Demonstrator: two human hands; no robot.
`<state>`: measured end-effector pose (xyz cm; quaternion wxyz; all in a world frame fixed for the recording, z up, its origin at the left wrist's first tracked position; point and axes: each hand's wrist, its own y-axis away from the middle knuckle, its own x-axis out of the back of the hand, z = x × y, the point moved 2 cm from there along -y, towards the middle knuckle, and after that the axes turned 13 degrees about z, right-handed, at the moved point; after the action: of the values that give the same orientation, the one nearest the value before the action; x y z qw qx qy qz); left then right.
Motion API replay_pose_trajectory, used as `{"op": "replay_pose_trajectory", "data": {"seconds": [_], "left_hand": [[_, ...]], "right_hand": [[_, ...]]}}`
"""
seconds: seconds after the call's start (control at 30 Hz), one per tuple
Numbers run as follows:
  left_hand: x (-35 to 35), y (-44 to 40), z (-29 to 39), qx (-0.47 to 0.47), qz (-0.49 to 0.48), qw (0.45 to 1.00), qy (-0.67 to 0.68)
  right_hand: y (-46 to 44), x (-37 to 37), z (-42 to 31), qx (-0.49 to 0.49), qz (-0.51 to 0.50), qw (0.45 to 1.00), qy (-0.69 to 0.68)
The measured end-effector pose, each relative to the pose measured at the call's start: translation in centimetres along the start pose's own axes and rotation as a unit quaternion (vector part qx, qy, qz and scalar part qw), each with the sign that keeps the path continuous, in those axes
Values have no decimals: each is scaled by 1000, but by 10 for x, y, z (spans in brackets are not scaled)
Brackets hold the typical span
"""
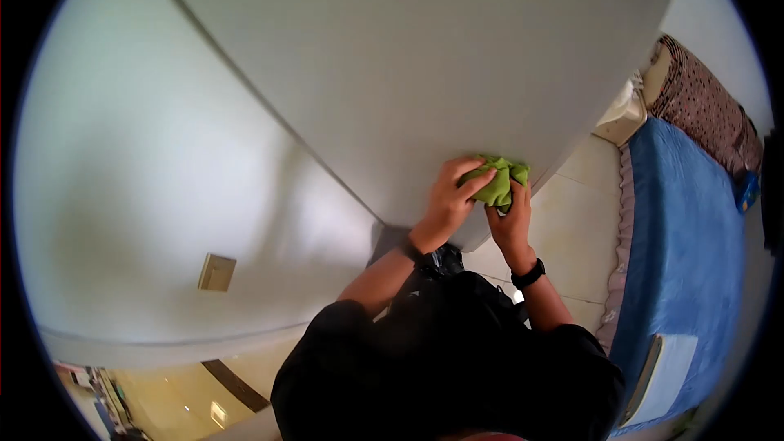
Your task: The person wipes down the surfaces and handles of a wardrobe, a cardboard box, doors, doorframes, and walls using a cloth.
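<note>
A bunched green cloth point(495, 185) is between my two hands, close to the lower part of a large pale grey panel point(408, 73). My left hand point(447, 200) grips the cloth from the left, thumb and fingers bent over it. From the right, my right hand point(512, 216) has its fingers closed on the cloth's lower right side. Whether the cloth presses on the panel or is just in front of it, I cannot tell. Dark bands sit on both wrists.
A white wall with a beige switch plate point(217, 272) stands at left. Below the hands is a black plastic bag point(445, 261). At right, a blue-covered bed point(686, 253) stands beside the tiled floor point(576, 229), with a patterned rolled bundle point(706, 102) at its far end.
</note>
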<state>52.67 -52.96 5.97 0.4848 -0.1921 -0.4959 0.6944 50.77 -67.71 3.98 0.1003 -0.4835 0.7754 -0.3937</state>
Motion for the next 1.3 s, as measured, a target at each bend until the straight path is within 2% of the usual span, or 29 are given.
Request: {"op": "replay_pose_trajectory", "data": {"seconds": [0.13, 0.17, 0.23, 0.33, 0.5, 0.6, 0.73, 0.77, 0.87, 0.93, 1.0, 1.1, 1.2, 1.3], "left_hand": [[11, 41, -29, 67, -1, 998, -9], [20, 55, -39, 106, -11, 994, -23], [42, 73, -56, 180, -27, 982, -47], [106, 94, -52, 280, 16, 958, -65], [243, 103, -4, 266, 152, 929, -205], [315, 99, 36, 265, 233, 885, -304], [397, 100, 78, 139, 305, 826, -452], [413, 101, 86, 129, 319, 812, -471], [454, 109, 95, 96, 355, 775, -514], [477, 108, 92, 75, 371, 760, -528], [485, 103, 85, 67, 357, 768, -527], [483, 88, 72, 50, 345, 785, -511], [471, 71, 58, 53, 324, 804, -495], [457, 54, 30, 36, 293, 845, -445]], "right_hand": [[31, -27, 15, -5, -59, 997, 50], [35, -35, 11, -45, -107, 992, 50], [50, -64, 13, -50, -178, 983, 11], [72, -105, -11, -62, -273, 960, -20], [101, -168, -124, 6, -370, 909, -192], [133, -207, -192, 50, -402, 872, -275], [160, -236, -294, 43, -455, 806, -376], [165, -242, -317, 68, -437, 803, -399], [190, -267, -362, 75, -466, 764, -440], [195, -276, -382, 106, -445, 775, -437], [195, -285, -392, 102, -432, 793, -417], [186, -298, -383, 169, -367, 832, -380], [161, -299, -372, 117, -376, 840, -372], [151, -310, -346, 97, -308, 874, -363]]}}
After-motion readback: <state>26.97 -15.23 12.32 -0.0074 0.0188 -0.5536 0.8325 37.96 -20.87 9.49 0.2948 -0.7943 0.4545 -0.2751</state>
